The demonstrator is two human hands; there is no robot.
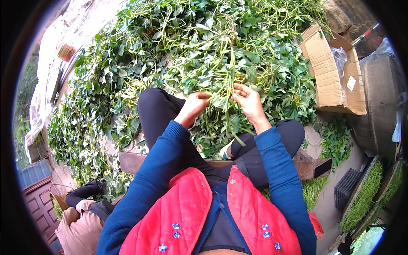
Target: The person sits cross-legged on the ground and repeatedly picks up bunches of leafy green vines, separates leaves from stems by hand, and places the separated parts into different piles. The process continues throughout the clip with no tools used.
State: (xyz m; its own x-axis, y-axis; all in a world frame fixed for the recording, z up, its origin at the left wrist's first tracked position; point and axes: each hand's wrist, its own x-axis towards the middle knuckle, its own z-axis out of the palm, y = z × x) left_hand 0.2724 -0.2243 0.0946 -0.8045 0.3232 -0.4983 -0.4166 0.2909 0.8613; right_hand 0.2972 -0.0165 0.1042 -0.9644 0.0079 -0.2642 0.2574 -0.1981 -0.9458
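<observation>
A long leafy vine (232,60), apparently sweet potato, stretches from the pile towards my lap, its lower stem end (236,138) hanging above my crossed legs. My right hand (250,101) pinches the vine's stem between thumb and fingers. On the other side, my left hand (195,106) has its thumb and fingertips closed at thin leaf stalks (216,93) of the same bunch. Behind both hands spreads a large heap of green leaves and stems (191,35). Some of my fingertips are hidden by the foliage.
I sit on a wooden bench (129,162). An open cardboard box (325,73) with plastic inside stands at right. Below it are a dark plastic crate (347,186) and trays of green stalks (363,197). Another person (81,223) sits at lower left beside a woven basket (61,200).
</observation>
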